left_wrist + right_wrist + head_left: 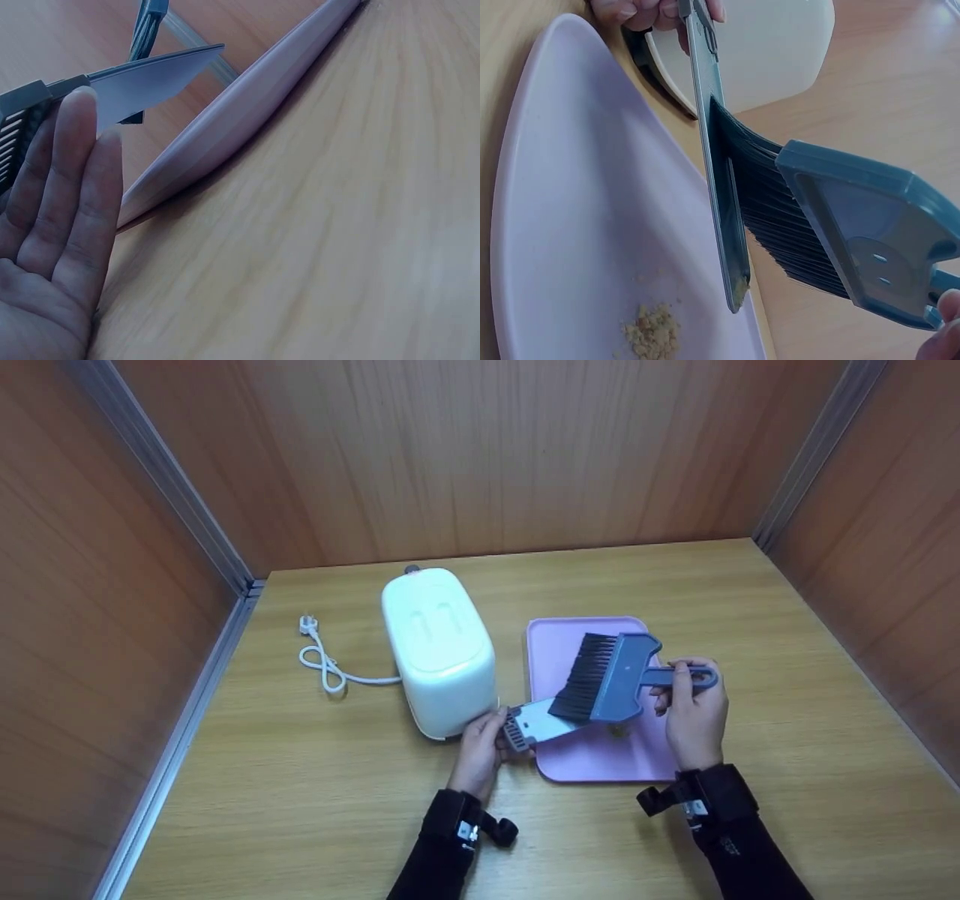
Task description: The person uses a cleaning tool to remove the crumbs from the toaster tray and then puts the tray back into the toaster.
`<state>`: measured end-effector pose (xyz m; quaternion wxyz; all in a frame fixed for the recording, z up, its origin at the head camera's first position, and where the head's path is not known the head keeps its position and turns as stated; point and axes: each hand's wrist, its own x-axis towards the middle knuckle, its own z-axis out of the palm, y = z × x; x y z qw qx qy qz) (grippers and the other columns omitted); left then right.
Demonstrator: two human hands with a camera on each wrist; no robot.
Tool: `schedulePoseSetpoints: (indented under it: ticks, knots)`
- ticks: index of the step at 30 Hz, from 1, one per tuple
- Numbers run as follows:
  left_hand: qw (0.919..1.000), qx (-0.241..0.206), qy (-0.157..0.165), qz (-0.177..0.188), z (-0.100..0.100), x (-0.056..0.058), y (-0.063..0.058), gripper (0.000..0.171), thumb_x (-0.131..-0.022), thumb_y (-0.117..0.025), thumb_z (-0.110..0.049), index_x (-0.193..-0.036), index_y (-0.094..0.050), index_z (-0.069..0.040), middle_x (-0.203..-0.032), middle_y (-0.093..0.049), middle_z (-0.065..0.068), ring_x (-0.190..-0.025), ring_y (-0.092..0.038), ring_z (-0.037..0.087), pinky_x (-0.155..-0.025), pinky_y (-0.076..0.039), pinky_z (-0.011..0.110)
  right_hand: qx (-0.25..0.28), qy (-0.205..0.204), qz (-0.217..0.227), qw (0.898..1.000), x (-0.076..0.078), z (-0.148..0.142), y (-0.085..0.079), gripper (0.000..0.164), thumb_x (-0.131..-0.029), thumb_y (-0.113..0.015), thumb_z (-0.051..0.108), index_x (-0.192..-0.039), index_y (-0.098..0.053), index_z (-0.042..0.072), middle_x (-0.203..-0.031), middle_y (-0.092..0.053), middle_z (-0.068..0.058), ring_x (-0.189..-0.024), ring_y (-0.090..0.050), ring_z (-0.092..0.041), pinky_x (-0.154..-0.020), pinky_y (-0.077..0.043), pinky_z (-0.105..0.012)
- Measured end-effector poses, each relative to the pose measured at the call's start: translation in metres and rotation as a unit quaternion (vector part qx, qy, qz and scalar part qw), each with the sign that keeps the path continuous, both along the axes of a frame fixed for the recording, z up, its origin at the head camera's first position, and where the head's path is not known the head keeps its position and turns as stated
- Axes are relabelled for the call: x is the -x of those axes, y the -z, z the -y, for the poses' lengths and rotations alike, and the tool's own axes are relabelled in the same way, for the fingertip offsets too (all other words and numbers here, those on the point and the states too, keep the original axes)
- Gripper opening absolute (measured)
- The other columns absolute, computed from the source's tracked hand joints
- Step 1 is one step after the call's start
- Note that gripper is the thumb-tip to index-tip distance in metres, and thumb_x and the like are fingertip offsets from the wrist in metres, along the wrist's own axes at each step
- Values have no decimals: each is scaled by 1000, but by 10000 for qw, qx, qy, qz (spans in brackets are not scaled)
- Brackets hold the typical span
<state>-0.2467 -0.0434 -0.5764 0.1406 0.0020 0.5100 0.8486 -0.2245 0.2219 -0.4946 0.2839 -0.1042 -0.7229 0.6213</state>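
Observation:
My left hand [475, 756] grips the grey slotted end of a flat metal crumb tray [541, 722], held over the left edge of a lilac tray [592, 761]. The right hand [697, 727] holds a blue brush [624, 679] by its looped handle. In the right wrist view, black bristles [780, 232] bend against the crumb tray's surface, and a few crumbs cling near its lower end. Below, a small heap of tan crumbs [654, 331] lies on the lilac tray. The left wrist view shows the crumb tray tilted above the lilac tray's rim.
A white toaster-like appliance [442, 652] with a covered top stands just left of the lilac tray. Its white cord [334, 675] lies looped on the table, with the plug [308, 625] to the left. Wooden panels [510, 457] enclose the table at the back and both sides.

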Motion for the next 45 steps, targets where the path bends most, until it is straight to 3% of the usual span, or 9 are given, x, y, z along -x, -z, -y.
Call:
schedulePoseSetpoints:
  ticks: [10,16,23,29,34,39,45]
  knots:
    - [9999,-11,23,-109,1,-1,1,41,-106,-45,-27,-122,-58,9,-101,-72,18,-82,-72,23,-73,-62,42,-304,242,-334,9987,4,-13,4,24,-105,-46,25,-107,-56,4,-66,-64,-13,-47,-56,-10,-41,-51,-23]
    - [10000,55,21,-12,1,0,0,39,-107,-42,-25,-122,-59,7,-103,-72,19,-83,-72,24,-75,-62,43,-300,344,-209,9987,-7,-10,-15,23,-105,-45,19,-109,-55,-1,-68,-62,-15,-47,-55,-9,-42,-50,-20]
    - [10000,60,7,-21,1,-1,1,39,-106,-44,-26,-123,-59,6,-105,-71,20,-82,-72,25,-75,-62,43,-291,628,-96,9976,4,-22,0,22,-105,-45,25,-111,-55,6,-71,-62,-15,-48,-54,-11,-42,-51,-22]
    - [10000,74,2,-31,1,-1,1,40,-105,-45,-27,-123,-59,6,-105,-71,20,-83,-72,25,-74,-62,42,-217,802,-108,9965,5,-25,-3,22,-105,-46,26,-110,-54,7,-74,-62,-18,-49,-55,-15,-42,-51,-25]
    - [9999,84,18,-55,0,-1,1,40,-106,-44,-26,-123,-59,7,-104,-72,19,-82,-72,24,-73,-62,41,-199,845,-166,9961,5,-29,-4,20,-104,-46,24,-109,-54,6,-71,-63,-12,-47,-55,-11,-41,-51,-23]
    - [9999,144,2,-89,-1,-1,0,40,-107,-42,-24,-124,-58,9,-102,-72,17,-78,-72,22,-72,-62,41,-300,866,-15,9958,6,-32,-5,19,-104,-46,25,-109,-54,7,-68,-62,-4,-46,-56,-11,-40,-50,-22]
    - [9999,167,5,-41,0,0,1,40,-107,-42,-24,-125,-57,8,-104,-72,19,-81,-72,23,-74,-62,42,-498,934,221,9941,4,-33,-9,20,-104,-45,24,-109,-54,7,-74,-63,-9,-50,-58,-12,-44,-51,-19]
